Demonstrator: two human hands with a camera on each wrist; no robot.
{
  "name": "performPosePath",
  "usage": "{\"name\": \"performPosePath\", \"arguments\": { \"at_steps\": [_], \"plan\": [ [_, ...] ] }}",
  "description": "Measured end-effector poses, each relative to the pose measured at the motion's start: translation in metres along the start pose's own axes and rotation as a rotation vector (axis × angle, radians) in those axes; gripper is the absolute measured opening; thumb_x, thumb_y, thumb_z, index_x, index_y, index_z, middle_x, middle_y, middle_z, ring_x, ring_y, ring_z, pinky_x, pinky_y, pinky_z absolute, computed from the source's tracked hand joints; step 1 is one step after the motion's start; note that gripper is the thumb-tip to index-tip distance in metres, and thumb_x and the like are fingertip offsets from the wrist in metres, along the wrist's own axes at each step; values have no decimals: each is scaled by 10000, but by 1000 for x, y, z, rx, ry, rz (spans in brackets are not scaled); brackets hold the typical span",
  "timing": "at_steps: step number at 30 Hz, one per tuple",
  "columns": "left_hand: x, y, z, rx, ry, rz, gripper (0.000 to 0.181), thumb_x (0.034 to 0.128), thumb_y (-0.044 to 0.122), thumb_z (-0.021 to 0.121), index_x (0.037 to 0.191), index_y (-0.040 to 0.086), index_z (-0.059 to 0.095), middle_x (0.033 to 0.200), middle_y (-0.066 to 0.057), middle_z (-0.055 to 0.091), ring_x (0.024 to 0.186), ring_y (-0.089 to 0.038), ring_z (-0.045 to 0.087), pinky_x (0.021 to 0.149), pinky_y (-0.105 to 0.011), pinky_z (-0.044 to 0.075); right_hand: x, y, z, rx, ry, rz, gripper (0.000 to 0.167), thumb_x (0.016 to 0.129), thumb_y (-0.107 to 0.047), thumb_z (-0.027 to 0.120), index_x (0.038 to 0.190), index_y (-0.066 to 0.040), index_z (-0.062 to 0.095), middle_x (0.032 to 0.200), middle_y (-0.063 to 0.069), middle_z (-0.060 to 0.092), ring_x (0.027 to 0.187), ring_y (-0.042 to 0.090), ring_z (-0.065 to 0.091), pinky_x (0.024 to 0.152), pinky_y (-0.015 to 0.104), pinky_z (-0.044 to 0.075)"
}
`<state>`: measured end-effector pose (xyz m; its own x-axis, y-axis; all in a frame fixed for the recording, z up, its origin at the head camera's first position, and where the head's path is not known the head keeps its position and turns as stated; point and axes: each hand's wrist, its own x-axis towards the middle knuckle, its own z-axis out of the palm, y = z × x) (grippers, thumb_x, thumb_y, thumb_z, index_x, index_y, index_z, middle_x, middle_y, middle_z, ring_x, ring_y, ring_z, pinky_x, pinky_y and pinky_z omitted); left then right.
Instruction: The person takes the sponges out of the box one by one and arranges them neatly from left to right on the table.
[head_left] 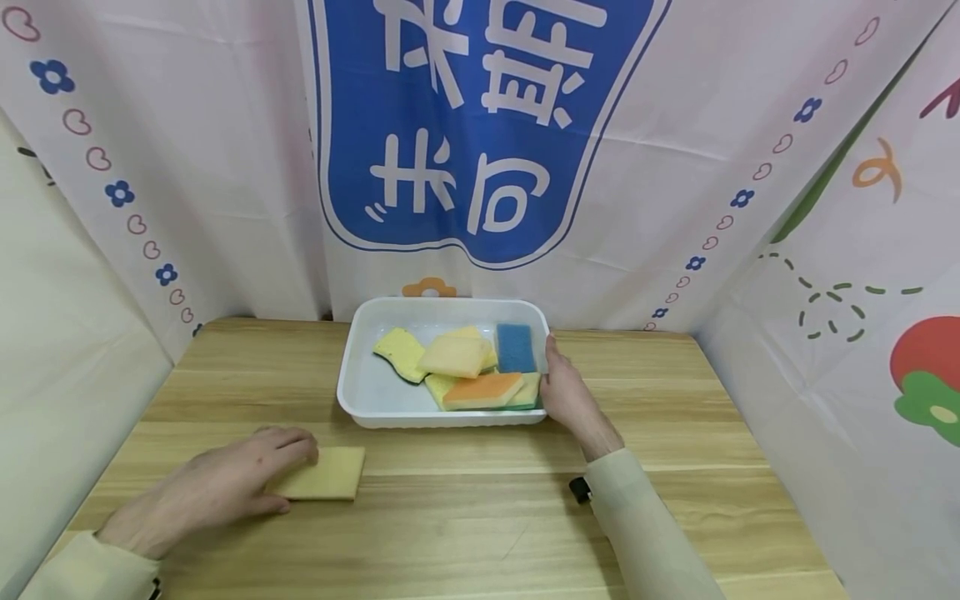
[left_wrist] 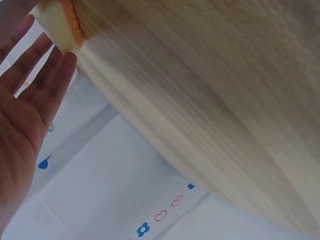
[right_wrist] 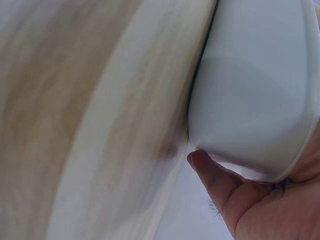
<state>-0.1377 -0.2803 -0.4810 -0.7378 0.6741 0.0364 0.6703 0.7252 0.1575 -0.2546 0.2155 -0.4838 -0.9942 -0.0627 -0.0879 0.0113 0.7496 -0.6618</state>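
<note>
With left hand (head_left: 236, 479) kinda spread, touching a pale yellow sponge (head_left: 332, 475) flat on the wooden table (head_left: 457, 525); with right hand (head_left: 572, 400), got hold of the white tray (head_left: 369, 385) by its right end.

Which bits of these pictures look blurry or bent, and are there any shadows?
Head view: even light, with the sponges in the white tray fairly clear; left wrist view: the wooden table's grain is soft and its edge bows, perhaps from the lens; right wrist view: the grain is smeared, its bands curve, and a dim shadow darkens the wood near the right hand.
</note>
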Motion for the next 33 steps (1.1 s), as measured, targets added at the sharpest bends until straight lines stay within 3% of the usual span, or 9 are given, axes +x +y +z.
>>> {"name": "performPosePath", "arguments": {
  "at_steps": [6, 10, 13, 16, 21, 33],
  "plan": [
    [0, 3, -5, 6, 6, -4, 656, 794, 310, 1090, 1345, 210, 749, 1446, -74, 773, 1308, -382, 761, 1102, -617, 671, 0, 0, -1, 7, -4, 1, 724, 1210, 1, 366, 1867, -1, 61, 1907, 317, 280, 1763, 462, 367, 1397, 645, 406],
    [5, 10, -14, -2, 16, -21, 655, 858, 332, 1053, 1423, 202, 749, 1493, -89, 766, 1345, -385, 757, 1088, -609, 682, 0, 1, 0, 6, -5, 2, 725, 1211, 1, 359, 1867, -3, 49, 1911, 314, 272, 1766, 456, 361, 1401, 641, 399],
    [11, 17, -23, 17, 56, -17, 631, 912, 316, 1022, 1466, 193, 747, 1491, -74, 770, 1342, -363, 762, 1064, -579, 696, 0, 1, 0, 6, -3, -2, 728, 1207, 7, 361, 1865, 3, 47, 1913, 311, 268, 1766, 454, 359, 1402, 640, 396],
    [18, 25, -31, 47, 122, 13, 602, 943, 281, 1004, 1479, 183, 749, 1474, -42, 777, 1330, -320, 774, 1057, -539, 703, 0, 0, 0, 7, -2, -3, 736, 1202, 13, 368, 1864, 5, 46, 1915, 308, 265, 1768, 453, 357, 1407, 639, 392],
    [34, 39, -46, 23, 192, 45, 529, 992, 241, 967, 1474, 206, 752, 1474, 10, 775, 1334, -259, 780, 1091, -517, 695, -1, 0, 0, 16, -2, 1, 743, 1192, 21, 366, 1865, 3, 49, 1914, 315, 265, 1771, 460, 349, 1409, 646, 387],
    [76, 48, -54, -50, 215, 82, 515, 1002, 178, 956, 1471, 148, 747, 1459, -13, 778, 1323, -250, 777, 1092, -480, 703, 0, 2, 1, 12, -2, -2, 741, 1192, 16, 355, 1865, -1, 46, 1916, 316, 254, 1773, 459, 339, 1413, 646, 377]
  ]
}}
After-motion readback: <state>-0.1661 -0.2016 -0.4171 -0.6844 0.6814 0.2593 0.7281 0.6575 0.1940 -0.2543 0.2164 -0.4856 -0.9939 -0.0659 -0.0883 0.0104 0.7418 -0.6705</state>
